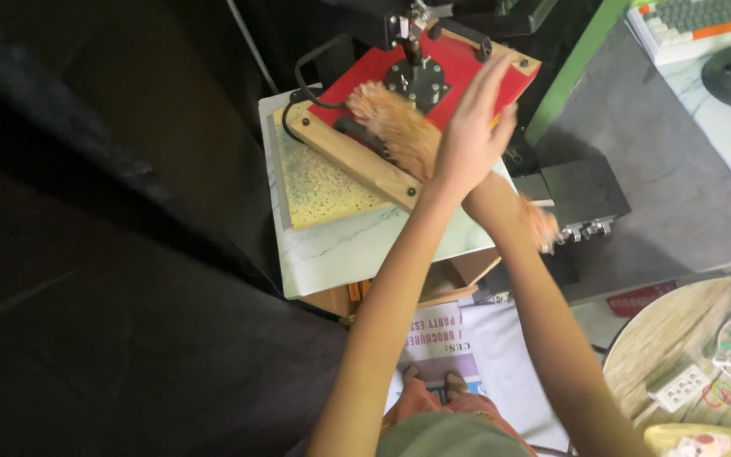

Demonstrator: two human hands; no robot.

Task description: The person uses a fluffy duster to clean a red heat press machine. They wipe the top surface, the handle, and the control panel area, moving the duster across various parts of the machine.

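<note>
The two arms cross above the heat press [433, 76], which sits on a white marbled worktop [340, 245]. The left hand [471, 127] is spread flat, fingers straight, holding nothing, over the press's red top plate. The right hand is hidden beneath the left forearm; whether it grips anything I cannot tell. A blurred orange fuzzy cloth [395, 127] lies across the press, beside its wooden frame [353, 156]
</note>
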